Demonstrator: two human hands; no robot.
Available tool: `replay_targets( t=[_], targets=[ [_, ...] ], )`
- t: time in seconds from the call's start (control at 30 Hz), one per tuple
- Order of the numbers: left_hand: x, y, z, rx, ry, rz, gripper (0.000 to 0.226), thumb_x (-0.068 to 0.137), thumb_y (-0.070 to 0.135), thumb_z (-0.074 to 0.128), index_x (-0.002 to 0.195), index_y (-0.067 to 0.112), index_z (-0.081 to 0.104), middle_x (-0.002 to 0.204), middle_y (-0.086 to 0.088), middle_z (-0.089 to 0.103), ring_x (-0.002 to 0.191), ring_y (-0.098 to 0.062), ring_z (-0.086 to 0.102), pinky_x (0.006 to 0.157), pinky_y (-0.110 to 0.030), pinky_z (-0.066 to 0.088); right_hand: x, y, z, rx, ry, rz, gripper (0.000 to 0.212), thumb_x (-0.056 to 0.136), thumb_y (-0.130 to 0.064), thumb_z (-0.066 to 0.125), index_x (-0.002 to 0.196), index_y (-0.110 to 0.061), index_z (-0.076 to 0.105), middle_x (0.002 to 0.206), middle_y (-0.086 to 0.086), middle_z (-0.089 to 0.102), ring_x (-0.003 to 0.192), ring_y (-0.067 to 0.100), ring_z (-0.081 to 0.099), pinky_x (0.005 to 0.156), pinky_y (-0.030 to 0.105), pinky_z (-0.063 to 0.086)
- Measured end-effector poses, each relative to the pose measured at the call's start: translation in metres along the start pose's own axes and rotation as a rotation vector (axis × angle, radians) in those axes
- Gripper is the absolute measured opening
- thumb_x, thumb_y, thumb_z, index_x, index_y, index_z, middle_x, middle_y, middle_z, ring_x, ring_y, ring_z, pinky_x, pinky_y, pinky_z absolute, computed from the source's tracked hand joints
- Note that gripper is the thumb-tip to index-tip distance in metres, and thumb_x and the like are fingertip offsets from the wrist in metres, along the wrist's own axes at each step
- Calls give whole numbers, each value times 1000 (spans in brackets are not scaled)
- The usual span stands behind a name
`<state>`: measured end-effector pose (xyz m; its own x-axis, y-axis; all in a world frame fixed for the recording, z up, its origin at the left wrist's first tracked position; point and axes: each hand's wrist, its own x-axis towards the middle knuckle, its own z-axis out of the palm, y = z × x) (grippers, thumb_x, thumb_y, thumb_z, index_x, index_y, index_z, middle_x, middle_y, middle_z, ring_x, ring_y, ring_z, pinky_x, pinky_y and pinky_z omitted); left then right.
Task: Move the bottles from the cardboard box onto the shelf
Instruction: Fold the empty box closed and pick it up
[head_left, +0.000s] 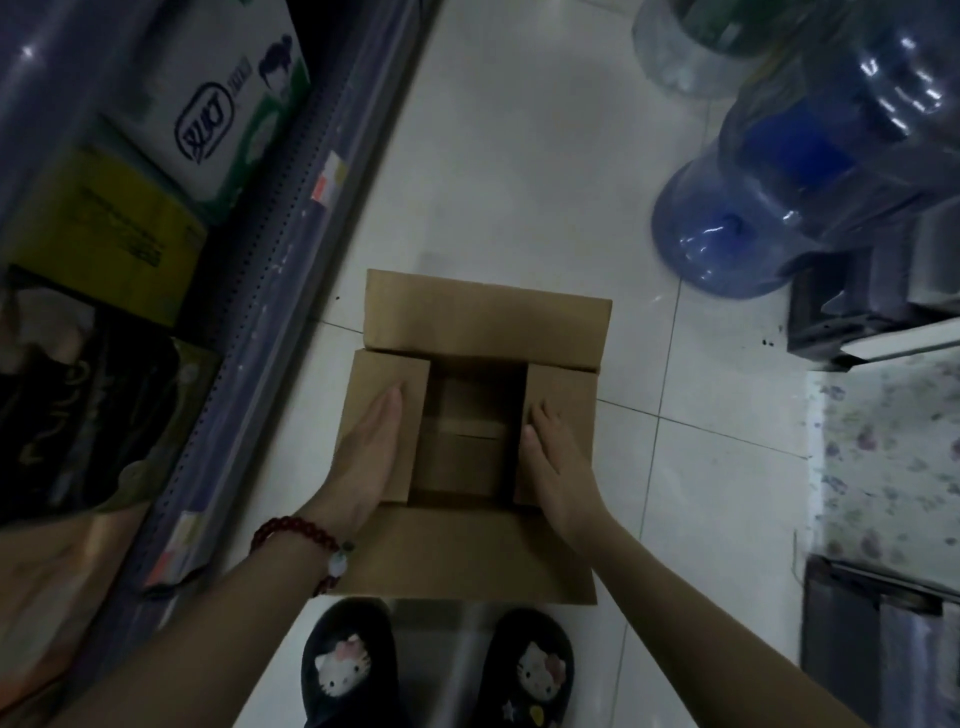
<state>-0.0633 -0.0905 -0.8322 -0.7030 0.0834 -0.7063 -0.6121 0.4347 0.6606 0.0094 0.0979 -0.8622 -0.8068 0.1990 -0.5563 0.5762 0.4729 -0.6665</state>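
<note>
No bottles show anywhere in this view. At far left, the shelf (270, 249) holds packaged goods, blurred. Next comes the left hand (366, 457), fingers together and flat on the box's left flap, holding nothing. The box (467, 551) sits on the floor (519, 156); what shows of its inside is bare cardboard (the corners are in shadow). The right hand (558, 462) lies flat on the right flap, fingers slightly spread. Judging by that, the unloading looks finished or nearly so.
</note>
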Motion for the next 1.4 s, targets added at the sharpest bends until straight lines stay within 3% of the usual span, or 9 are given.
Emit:
replay_targets(
  t=[0.17,0.27,0.37,0.6,0.73,0.83,1.1,1.23,1.4],
  targets=[
    [18,-17,1,16,-4,-21,63,93,63,16,146,33,29,149,11,34,134,-11,35,100,-22,21,8,17,11,-171,34,-39,56,100,-47,24,151,-25,17,160,-7,12,148,12,4,117,36,7],
    [16,-15,-2,-1,1,0,61,92,64,21,144,34,32,128,20,39,115,-1,36,95,-22,23,6,8,5,-93,92,-43,54,98,-48,31,147,-25,29,154,-3,32,143,17,26,117,40,23],
    [12,-13,-10,23,-10,28,58,91,65,23,139,38,39,128,22,43,116,-4,44,98,-24,29,13,-10,-14,-84,267,-91,46,97,-43,41,138,-23,41,136,-2,49,125,16,46,104,29,36],
    [6,-5,-17,20,30,37,56,91,58,23,135,32,48,124,14,51,113,-10,51,93,-23,35,83,-50,-77,-418,339,-287,56,98,-35,43,149,-22,24,159,3,18,146,22,18,115,37,21],
    [8,-11,-15,27,60,32,49,97,50,24,136,32,47,135,10,49,117,-10,49,99,-24,33,108,-41,-91,-272,349,-168,55,101,-37,35,151,-22,19,160,2,15,147,21,14,117,36,16],
    [9,-16,-13,27,73,30,49,97,48,24,137,29,47,139,8,48,122,-13,48,101,-23,31,105,-28,-88,-309,214,-194,64,97,-44,40,152,-25,13,161,0,13,146,20,16,114,35,20],
    [11,-18,-12,24,54,38,52,95,52,24,136,30,48,136,12,48,115,-9,49,98,-20,28,83,-5,-42,-440,396,-74,84,87,-57,47,150,-36,-5,161,10,-3,146,34,10,106,52,38],
    [14,-18,-16,31,34,36,58,90,59,26,135,30,49,134,13,50,113,-8,50,95,-20,31,88,3,-38,-428,380,-12,89,83,-61,52,151,-30,3,160,11,4,145,36,13,110,52,30],
    [15,-19,-19,28,12,-7,74,79,69,25,138,30,46,138,8,50,117,-16,51,101,-29,35,85,1,-76,-171,266,-153,69,90,-46,52,149,-23,25,158,3,17,144,21,21,113,35,24]
  ],
)
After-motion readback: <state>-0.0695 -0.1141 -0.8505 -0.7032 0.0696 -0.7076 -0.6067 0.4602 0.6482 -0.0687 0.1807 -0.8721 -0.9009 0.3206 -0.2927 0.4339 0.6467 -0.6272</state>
